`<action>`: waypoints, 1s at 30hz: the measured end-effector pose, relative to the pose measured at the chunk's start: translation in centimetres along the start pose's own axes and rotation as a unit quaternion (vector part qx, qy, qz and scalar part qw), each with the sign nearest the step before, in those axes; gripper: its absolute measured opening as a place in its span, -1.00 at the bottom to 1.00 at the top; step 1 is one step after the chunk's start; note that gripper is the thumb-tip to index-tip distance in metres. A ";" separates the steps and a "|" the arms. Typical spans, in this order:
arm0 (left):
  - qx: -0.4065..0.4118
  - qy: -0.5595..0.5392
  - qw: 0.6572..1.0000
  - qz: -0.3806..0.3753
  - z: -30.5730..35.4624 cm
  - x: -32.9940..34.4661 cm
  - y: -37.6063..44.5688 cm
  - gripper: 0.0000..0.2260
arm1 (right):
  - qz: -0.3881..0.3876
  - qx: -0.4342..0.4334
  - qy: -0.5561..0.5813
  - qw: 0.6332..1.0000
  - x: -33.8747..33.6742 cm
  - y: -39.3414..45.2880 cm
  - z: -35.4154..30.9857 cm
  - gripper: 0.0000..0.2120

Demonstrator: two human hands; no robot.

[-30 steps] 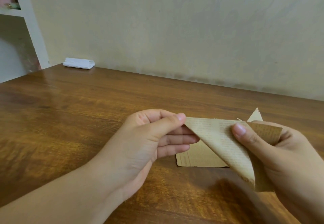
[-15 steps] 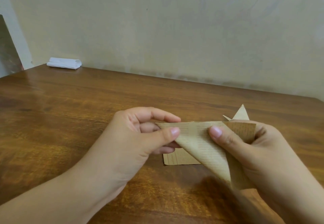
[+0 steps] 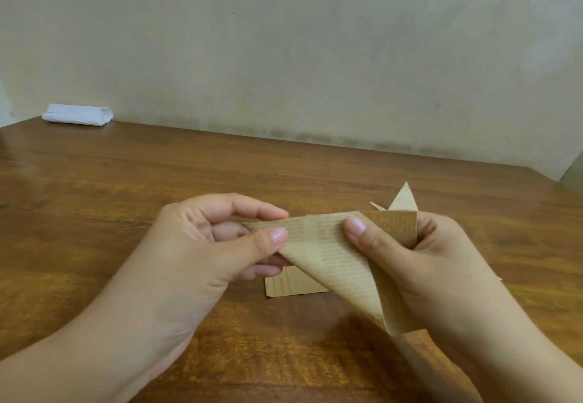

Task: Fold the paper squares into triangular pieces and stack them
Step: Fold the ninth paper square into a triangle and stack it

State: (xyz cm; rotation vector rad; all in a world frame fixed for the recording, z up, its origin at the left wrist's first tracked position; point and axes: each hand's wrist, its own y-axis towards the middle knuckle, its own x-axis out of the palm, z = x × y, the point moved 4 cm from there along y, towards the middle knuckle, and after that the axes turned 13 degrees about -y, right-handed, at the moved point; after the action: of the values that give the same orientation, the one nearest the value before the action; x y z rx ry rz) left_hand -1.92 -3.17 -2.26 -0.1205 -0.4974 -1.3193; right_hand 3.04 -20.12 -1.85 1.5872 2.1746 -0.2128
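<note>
The folded paper (image 3: 331, 257) is held in the air above the table (image 3: 126, 213), its top edge running sideways between the left hand (image 3: 220, 245), pinching the left corner, and the right hand (image 3: 410, 254), gripping the right corner, its point hanging toward the person.

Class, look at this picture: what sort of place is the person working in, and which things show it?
Probably a plain room at home: a wooden table against a bare wall, with a folded white cloth at its far corner.

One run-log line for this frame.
left hand: pinches tan printed paper triangle | right hand: pinches same | flat tan paper: on wooden table
</note>
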 end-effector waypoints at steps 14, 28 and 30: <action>0.041 0.036 0.998 -0.011 0.5 0.3 -0.2 -0.83 | -0.008 -0.012 0.039 0.999 0.0 0.2 0.3 -0.58; -0.151 0.216 0.951 -0.164 -0.8 -0.2 -0.5 -0.71 | -0.244 0.003 -0.062 0.968 0.9 0.4 1.0 -0.62; -0.126 0.225 0.955 -0.146 -0.8 -0.1 -0.6 -0.77 | -0.239 0.004 -0.070 0.968 1.1 0.5 1.0 -0.65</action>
State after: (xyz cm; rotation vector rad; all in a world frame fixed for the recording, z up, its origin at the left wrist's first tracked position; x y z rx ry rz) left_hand -2.26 -3.52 -3.09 0.0471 0.0469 -1.6401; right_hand 3.46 -19.40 -3.20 0.9901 2.4072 -0.4643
